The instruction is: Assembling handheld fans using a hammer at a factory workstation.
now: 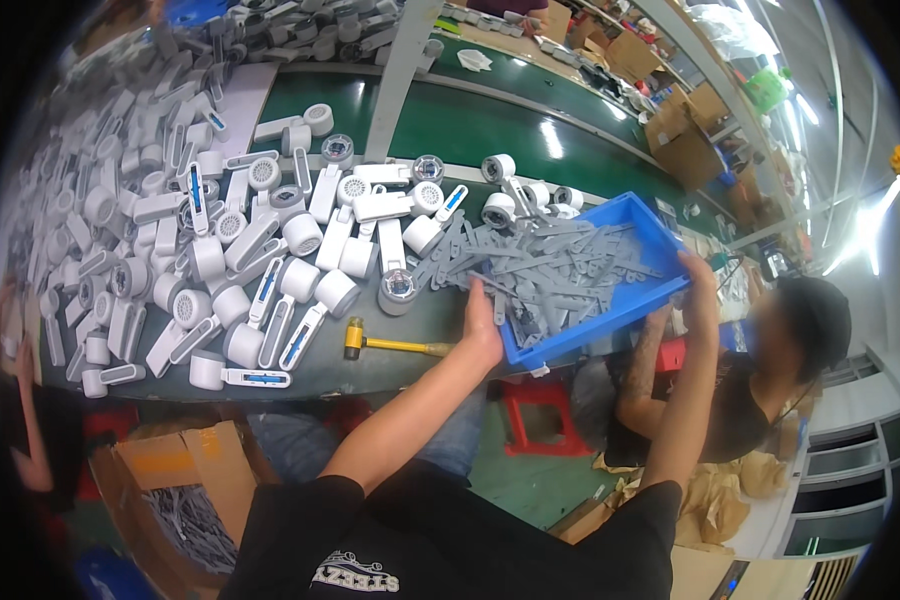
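Note:
A blue plastic bin full of thin grey plastic strips is tilted toward the left at the table's right side. Some strips lie over its left edge, on the table beside the white devices. My right hand grips the bin's right end, its fingers partly hidden behind the wall. At the near left corner, my left hand holds the bin, thumb up beside the strips. A hammer with a yellow handle lies on the table just left of my left forearm.
Many white handheld devices with round heads cover the table's left and middle. A green conveyor belt runs behind. A co-worker sits close on the right, near a red stool. An open cardboard box holds more grey strips.

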Available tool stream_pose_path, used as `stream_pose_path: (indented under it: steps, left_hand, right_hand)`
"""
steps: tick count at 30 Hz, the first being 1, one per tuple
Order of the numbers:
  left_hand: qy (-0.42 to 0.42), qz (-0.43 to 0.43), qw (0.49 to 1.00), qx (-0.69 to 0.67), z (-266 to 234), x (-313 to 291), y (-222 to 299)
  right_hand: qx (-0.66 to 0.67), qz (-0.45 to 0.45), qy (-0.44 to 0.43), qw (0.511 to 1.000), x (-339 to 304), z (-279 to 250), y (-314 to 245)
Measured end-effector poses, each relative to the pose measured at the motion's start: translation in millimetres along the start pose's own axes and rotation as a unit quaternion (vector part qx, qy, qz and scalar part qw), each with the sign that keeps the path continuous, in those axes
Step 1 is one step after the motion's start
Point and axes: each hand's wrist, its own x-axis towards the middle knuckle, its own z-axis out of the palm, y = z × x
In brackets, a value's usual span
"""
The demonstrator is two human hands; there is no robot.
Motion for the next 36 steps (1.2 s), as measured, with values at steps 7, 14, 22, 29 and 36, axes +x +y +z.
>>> stream_pose_path:
  steps: [7,14,22,29,36]
  left_hand:
    - [0.022,0.020,0.999,-0.019,2.3,-0.5,1.6]
    - [0.034,-0.006,0.998,-0.054,2.1,15.1,20.7]
    - [0.052,0.013,0.996,-0.067,-8.9,19.8,19.7]
    - [0.046,0.033,0.997,-0.061,2.0,6.7,19.4]
    - [0.015,-0.027,0.999,-0.027,30.0,-2.6,16.5]
  right_hand:
    - [-0.036,-0.019,-0.028,0.999,20.7,-11.2,7.8]
    - [-0.071,-0.062,-0.039,0.995,20.0,18.5,-28.8]
    - [-0.110,-0.102,-0.098,0.984,40.0,25.6,-31.4]
    - [-0.197,-0.104,-0.103,0.969,26.2,39.1,-65.4]
    - [-0.218,-0.101,-0.069,0.968,31.9,18.0,-71.6]
